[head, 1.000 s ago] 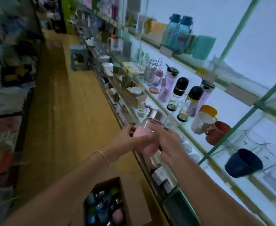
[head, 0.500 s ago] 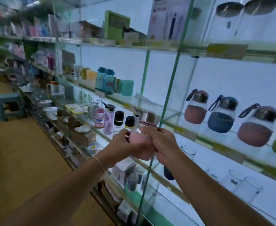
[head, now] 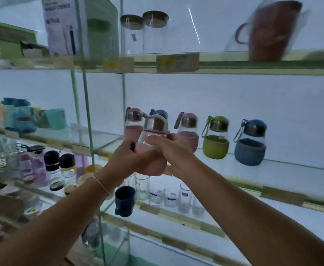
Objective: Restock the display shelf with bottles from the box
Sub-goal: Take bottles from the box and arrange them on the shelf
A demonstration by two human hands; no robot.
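No text is showing legibly: print on the box (head: 67, 27), tags (head: 177, 62) along the shelf (head: 253, 64) and blue marks on the glasses (head: 170, 197) are all blurring beyond reading.

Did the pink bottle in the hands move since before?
Yes. The pink-sleeved glass bottle with the steel cap went rightward past the green shelf post, now in front of the shelved pink bottle.
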